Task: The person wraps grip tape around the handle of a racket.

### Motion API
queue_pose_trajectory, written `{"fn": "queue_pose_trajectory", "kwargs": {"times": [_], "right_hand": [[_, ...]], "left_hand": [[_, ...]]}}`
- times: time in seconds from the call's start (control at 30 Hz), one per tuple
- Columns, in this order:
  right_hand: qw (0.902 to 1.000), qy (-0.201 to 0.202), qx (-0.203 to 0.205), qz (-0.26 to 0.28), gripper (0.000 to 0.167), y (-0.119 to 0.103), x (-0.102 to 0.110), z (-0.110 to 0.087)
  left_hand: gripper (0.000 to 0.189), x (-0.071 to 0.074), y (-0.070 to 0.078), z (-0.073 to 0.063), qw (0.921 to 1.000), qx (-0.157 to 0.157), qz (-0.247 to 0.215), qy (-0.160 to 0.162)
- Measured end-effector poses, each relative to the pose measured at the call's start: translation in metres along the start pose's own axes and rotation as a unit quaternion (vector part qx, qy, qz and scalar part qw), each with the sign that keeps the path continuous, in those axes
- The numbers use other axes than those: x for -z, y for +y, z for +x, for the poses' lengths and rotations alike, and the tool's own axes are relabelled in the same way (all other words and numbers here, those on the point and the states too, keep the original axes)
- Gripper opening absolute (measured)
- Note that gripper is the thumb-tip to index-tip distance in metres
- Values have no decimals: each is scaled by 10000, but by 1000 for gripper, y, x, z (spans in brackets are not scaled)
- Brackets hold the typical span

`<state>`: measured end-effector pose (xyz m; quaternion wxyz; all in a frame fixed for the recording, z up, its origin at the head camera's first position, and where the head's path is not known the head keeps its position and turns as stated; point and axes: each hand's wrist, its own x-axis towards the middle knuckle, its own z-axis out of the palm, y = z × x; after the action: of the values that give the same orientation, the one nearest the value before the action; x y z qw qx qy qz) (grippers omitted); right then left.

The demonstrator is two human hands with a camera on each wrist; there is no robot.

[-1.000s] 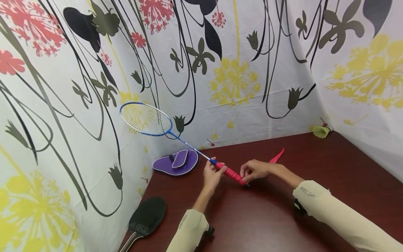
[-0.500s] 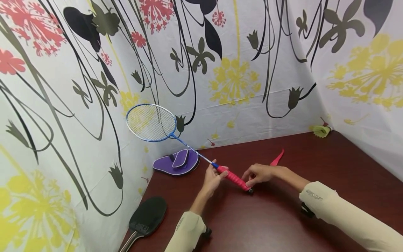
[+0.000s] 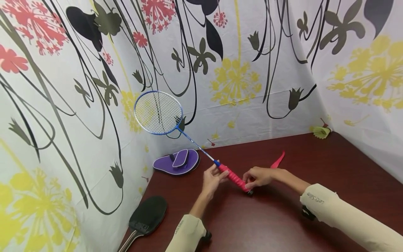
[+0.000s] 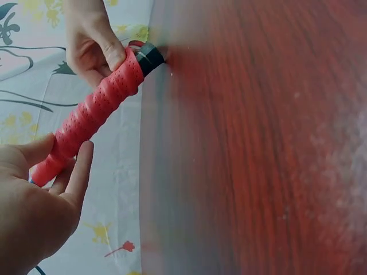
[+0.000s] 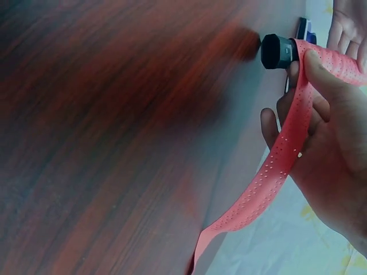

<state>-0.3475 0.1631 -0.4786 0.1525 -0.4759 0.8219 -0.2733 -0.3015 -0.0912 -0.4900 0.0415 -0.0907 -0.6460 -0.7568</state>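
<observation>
A blue-and-white badminton racket [image 3: 158, 112] is held up at a slant, its strung head toward the back wall. My left hand [image 3: 211, 182] holds the top of its handle between thumb and fingers. Pink perforated grip tape [image 4: 94, 109] winds in ridges along that handle. At the lower end, my right hand [image 3: 259, 176] pinches the tape, the thumb pressing it against the handle right beside the black butt end [image 5: 277, 51]. A loose strip of tape [image 5: 275, 166] hangs from there across the right palm, and its pointed tail [image 3: 278, 160] shows beyond the right wrist.
Behind the left hand, a purple paddle case [image 3: 167, 166] lies on the dark red table [image 3: 248, 224]. A black table tennis paddle [image 3: 148, 215] sits at the left edge. In the far right corner is a yellow shuttlecock [image 3: 321, 132]. Flower-patterned cloth [image 3: 201, 21] hangs around the back and sides.
The racket head has swung to the right and risen lately, while the handle's butt has shifted slightly right and down. Both hands moved a little to the right with it, keeping their hold.
</observation>
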Motion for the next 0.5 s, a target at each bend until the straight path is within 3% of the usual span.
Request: {"fn": "queue_pose_trajectory", "kwargs": {"times": [0.2,0.5], "right_hand": [[9996,144,78,219,20,-3,-6,0],[9988,452,-163,65,28,-8,-15,3]], "left_hand": [[54,-6,-1,-3,9995,-77,203,241],[58,-12,-5,-8,9970,-114,535,541]]}}
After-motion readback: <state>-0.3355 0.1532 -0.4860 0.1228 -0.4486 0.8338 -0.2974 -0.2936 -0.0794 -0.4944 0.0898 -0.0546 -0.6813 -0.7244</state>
